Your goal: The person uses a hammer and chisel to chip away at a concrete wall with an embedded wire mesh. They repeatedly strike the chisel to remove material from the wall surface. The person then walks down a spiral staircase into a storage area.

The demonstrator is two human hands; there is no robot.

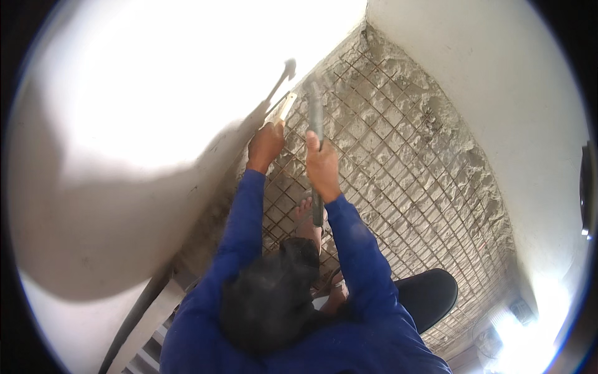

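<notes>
My right hand (322, 166) is closed around the dark handle of a hammer (316, 112), its thumb along the shaft; the head end, pointing away from me, is blurred. To its left, beside the white wall (140, 93), my left hand (266, 146) grips a pale, narrow, flat piece (288, 105) that sticks out past the fingers; its material cannot be told. Both hands are above a mesh of thin metal bars (383, 135) that lies over rough, chipped concrete (420, 117). A shadow of a hand and hammer falls on the wall.
A second pale wall (509, 93) bounds the mesh on the right. My sandalled feet (306, 219) are on the mesh. A black rounded object (430, 297) is beside my right arm. A slatted object (149, 350) is at lower left, and a bright light (523, 341) glares at lower right.
</notes>
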